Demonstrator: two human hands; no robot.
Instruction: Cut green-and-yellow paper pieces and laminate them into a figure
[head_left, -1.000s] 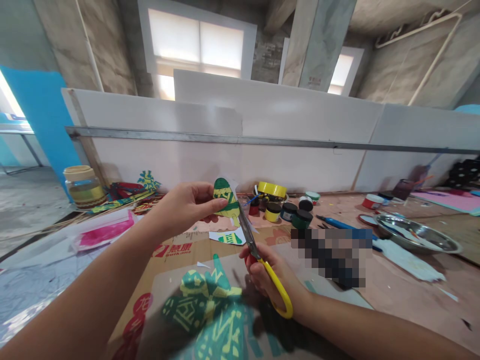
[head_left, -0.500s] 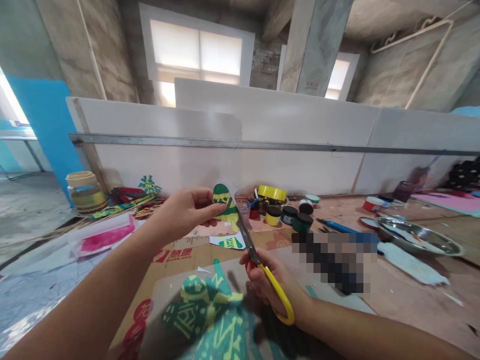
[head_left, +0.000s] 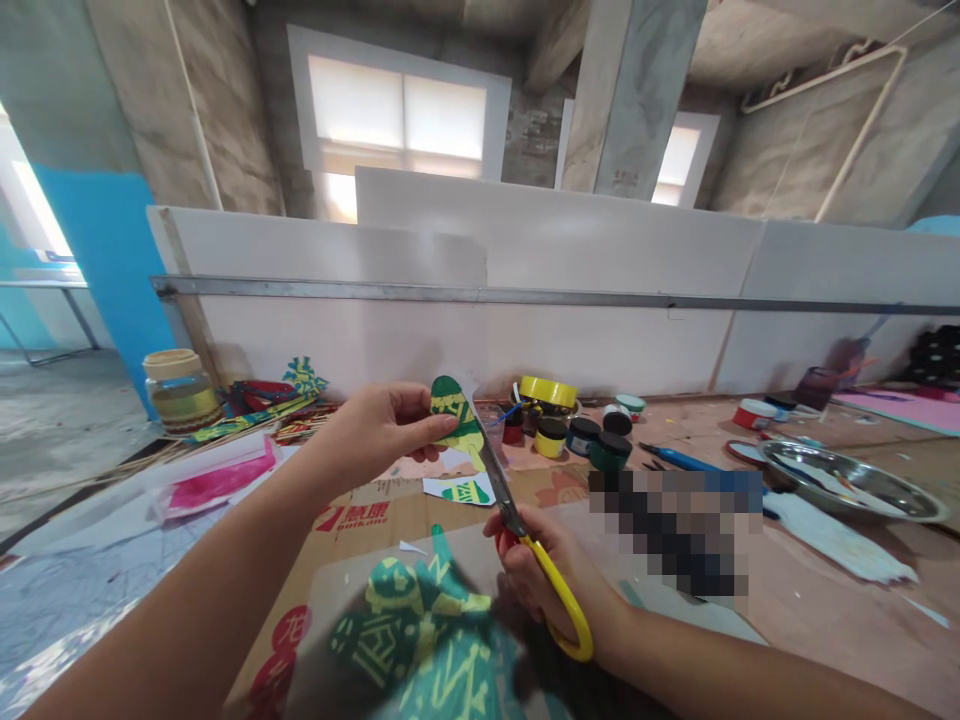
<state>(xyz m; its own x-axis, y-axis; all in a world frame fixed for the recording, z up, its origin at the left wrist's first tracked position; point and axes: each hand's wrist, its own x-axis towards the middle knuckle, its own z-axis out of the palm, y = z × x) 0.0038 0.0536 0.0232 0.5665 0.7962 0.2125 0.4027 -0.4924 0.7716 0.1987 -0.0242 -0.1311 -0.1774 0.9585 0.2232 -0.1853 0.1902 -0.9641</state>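
In the head view, the right hand (head_left: 525, 575) has its fingers curled round the handles of the scissors (head_left: 512, 515). Left of the scissors, the left hand (head_left: 386, 425) pinches a green-and-yellow paper piece (head_left: 459, 408) between thumb and fingers, its edge at the blades. Paint jars (head_left: 551, 437) stand beyond the scissors, to their right.

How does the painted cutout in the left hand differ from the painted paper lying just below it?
The held cutout is raised, pinched in the left hand, while the lying paper rests on the cardboard. The held cutout has a dark green, rounded top; the lying paper shows broad white areas and a pointed white corner. Both carry green and yellow patterning.
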